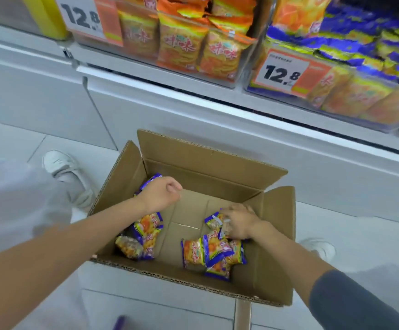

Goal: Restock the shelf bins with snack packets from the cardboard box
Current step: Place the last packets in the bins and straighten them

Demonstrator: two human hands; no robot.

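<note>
The cardboard box [212,160] stands open on the tiled floor [360,225] directly below the shelf bins [241,67]. The bins carry orange and purple packets behind two price tags [282,73] marked 12.8, and white shoes [62,166] flank the box, whose raised flaps ring the opening. Loose snack packets [200,252] lie in two groups on the box bottom. The left hand [162,194] hangs over the left group with fingers curled into a fist, nothing visible in it. The right hand [238,222] is down near the right wall, fingers clamped on a purple-edged packet [214,220].
</note>
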